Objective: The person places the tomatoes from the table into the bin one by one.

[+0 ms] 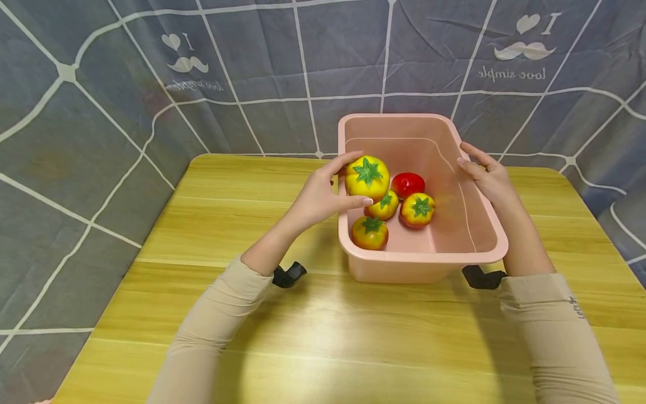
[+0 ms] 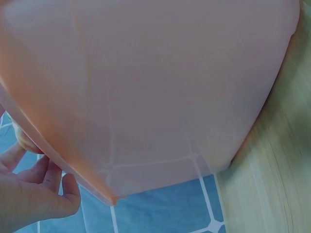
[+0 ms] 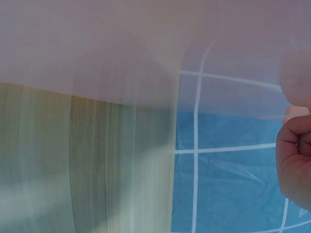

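Observation:
A yellow tomato with a green star-shaped top sits between the thumb and fingers of my left hand, over the left rim of a pink plastic bin. My right hand grips the bin's right rim, thumb on the inner side. Inside lie a red tomato and several yellow-red ones, among them a tomato near the middle and another tomato at the front left corner. In the left wrist view the bin's outer wall covers most of the frame, and the left hand's fingers are beside its rim.
The bin is on a wooden table, close to its back edge. Behind hangs a grey curtain with white lines and printed words. A black wrist mount shows below the left forearm, and another black mount by the right.

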Motion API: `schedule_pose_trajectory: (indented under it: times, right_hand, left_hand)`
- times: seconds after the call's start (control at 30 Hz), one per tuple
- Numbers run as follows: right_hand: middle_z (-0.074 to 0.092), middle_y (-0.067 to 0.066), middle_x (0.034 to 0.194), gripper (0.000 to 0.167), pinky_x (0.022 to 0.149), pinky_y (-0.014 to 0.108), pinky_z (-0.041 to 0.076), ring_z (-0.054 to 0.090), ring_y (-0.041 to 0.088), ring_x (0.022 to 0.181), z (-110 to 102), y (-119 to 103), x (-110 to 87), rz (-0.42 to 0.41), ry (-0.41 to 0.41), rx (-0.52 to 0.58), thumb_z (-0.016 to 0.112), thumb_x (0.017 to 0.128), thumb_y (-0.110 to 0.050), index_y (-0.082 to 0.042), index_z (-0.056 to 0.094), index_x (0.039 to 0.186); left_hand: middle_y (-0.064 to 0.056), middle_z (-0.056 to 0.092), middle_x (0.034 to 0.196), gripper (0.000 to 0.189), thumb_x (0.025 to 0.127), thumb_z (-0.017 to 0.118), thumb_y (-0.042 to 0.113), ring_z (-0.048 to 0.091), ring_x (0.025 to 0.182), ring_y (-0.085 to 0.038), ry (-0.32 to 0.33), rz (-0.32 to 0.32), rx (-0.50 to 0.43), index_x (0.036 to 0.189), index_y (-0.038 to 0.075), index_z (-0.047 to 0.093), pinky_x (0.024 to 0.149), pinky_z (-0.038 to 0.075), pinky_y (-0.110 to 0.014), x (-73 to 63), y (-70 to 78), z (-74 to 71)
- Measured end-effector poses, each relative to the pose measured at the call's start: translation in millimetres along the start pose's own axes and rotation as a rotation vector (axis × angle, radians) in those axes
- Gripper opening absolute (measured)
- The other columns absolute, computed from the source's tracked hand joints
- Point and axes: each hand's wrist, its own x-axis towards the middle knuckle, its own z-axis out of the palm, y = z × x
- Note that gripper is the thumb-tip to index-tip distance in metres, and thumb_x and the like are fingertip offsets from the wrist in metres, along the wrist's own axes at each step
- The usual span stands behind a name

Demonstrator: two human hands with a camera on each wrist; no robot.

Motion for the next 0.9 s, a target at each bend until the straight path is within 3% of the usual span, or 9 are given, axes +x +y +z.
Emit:
schedule_pose_trajectory:
  times: [0.3,0.6,0.77,0.9]
  right_hand:
    - [0.060,-0.015,0.091,0.063,0.066,0.014,0.051,0.063,-0.001,0.078,2,-1,1.8,-0.005,-0.013,0.045,0.064,0.089,-0.023,-0.014,0.036,0.144]
    - [0.062,-0.016,0.089,0.063,0.065,0.014,0.051,0.063,-0.001,0.077,4,-1,2.3,-0.002,-0.022,0.066,0.063,0.089,-0.022,-0.013,0.035,0.145]
    - [0.059,-0.015,0.093,0.064,0.067,0.015,0.051,0.062,-0.001,0.079,5,0,3.9,0.011,-0.023,0.037,0.064,0.089,-0.025,-0.016,0.035,0.145]
    - [0.058,-0.013,0.098,0.064,0.066,0.013,0.051,0.062,-0.002,0.077,3,0,4.3,0.015,-0.010,0.011,0.064,0.089,-0.027,-0.017,0.036,0.145]
  left_hand:
    - [0.001,0.049,0.134,0.075,0.072,0.081,0.020,0.046,0.115,-0.010,-0.006,0.012,0.011,0.138,0.016,0.045,0.099,0.035,-0.023,-1.0,0.9,-1.3]
    - [0.000,0.051,0.131,0.065,0.077,0.077,0.018,0.047,0.114,-0.015,0.004,-0.011,0.011,0.135,0.016,0.049,0.096,0.039,-0.032,-3.3,-3.5,-5.2]
    - [0.005,0.053,0.129,0.059,0.079,0.075,0.021,0.047,0.112,-0.011,0.032,-0.012,0.026,0.133,0.018,0.051,0.085,0.041,-0.035,-6.3,-9.6,-14.1]
    - [0.004,0.052,0.130,0.057,0.080,0.074,0.023,0.047,0.114,-0.014,0.059,-0.033,0.044,0.132,0.017,0.052,0.086,0.040,-0.039,-10.4,-18.8,-27.1]
